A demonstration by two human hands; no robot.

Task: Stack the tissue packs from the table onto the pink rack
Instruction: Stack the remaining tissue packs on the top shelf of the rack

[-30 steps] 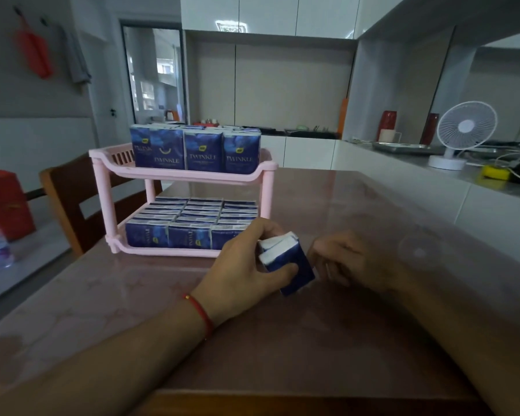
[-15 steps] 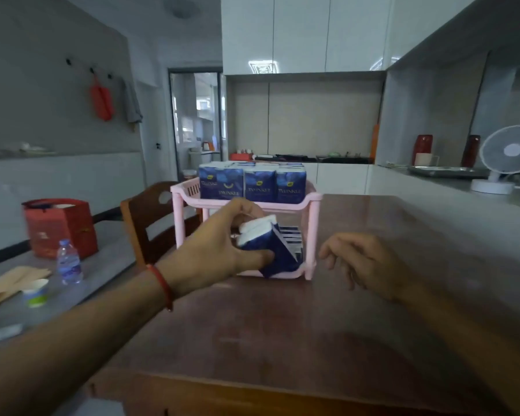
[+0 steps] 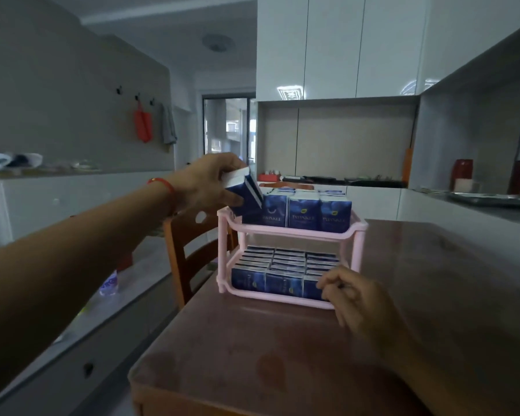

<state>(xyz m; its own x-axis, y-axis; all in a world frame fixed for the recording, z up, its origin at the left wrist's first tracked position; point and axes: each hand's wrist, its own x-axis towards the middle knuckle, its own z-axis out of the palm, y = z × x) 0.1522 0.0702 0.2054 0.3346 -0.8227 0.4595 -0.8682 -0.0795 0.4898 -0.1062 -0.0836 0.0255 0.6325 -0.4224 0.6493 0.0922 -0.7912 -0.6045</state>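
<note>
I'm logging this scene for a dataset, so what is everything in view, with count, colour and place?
pink rack: one, two tiers, on the table's far left part
tissue packs on upper tier: three fronts show, dark blue, upright
tissue packs on lower tier: many, exact count unclear, dark blue, filling the tier
held tissue packs: at least two, blue and white, tilted over the upper tier's left end
table: one, reddish brown
wooden chair: one, brown, left of the rack
red bag: one, on a wall hook
red canisters: two, far right counter
left hand: grips the held packs
right hand: empty, fingers loosely curled, near the lower tier's right front
</note>
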